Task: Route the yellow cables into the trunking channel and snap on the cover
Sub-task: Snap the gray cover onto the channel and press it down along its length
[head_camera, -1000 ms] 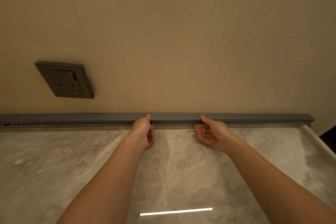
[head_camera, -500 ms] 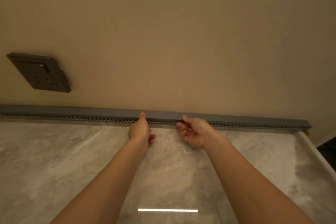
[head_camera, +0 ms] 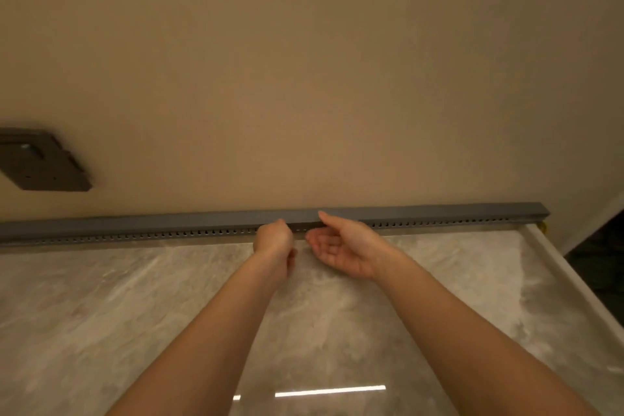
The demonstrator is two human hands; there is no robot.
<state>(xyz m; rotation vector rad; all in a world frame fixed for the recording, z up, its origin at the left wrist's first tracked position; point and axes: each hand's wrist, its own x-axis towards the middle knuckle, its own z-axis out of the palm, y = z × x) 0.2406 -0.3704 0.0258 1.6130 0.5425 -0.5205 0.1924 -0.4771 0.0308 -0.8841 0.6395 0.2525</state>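
Note:
A long grey trunking channel runs along the foot of the wall, its flat cover lying on top and a row of slots showing along the front. My left hand is curled with its fingertips pressing on the cover near the middle. My right hand is close beside it, palm up, thumb on the cover and fingers under the front edge. A small bit of yellow cable shows at the channel's right end; the rest is hidden inside.
A dark wall socket sits on the beige wall at the left. The marble countertop spreads below, with its raised right edge and a dark drop beyond it.
Both hands have slid together along the cover, the right hand moving left towards the left hand. My view has shifted right, so the socket now sits at the left edge.

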